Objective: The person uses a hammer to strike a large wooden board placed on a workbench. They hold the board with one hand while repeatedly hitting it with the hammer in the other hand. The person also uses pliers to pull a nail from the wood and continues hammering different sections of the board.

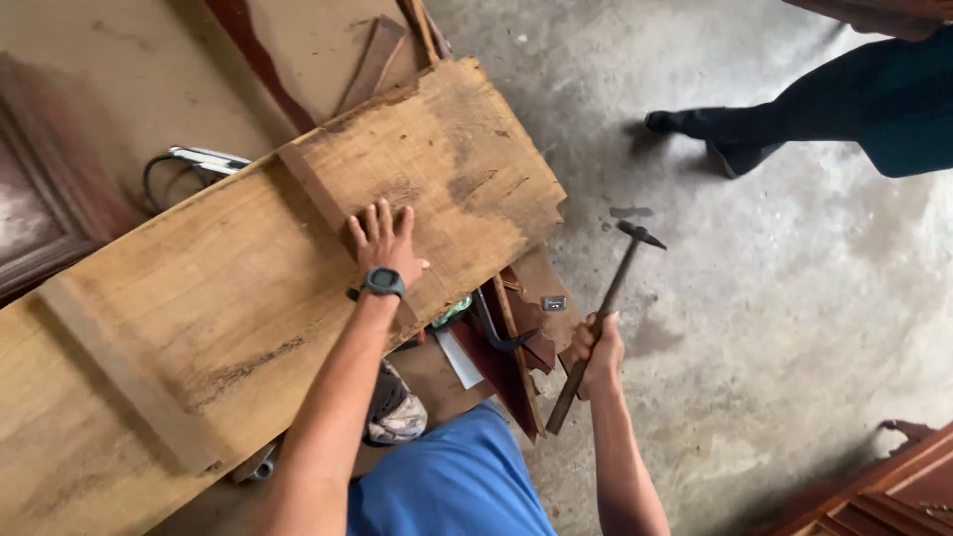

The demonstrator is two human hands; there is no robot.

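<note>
While our left hand presses flat, fingers spread, on the plank, whose long axis runs lower-left to upper-right, our right hand grips the hammer just beyond the plank's ragged right end.

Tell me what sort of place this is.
Probably a woodworking shop: a large rough plank under the left hand, a hammer in the right hand, wood offcuts and a bare concrete floor.

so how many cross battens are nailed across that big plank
2. One batten runs under the left hand near the plank's broken end; the other batten crosses it lower left. More may lie beyond the frame. The right hand holds a hammer.
</note>
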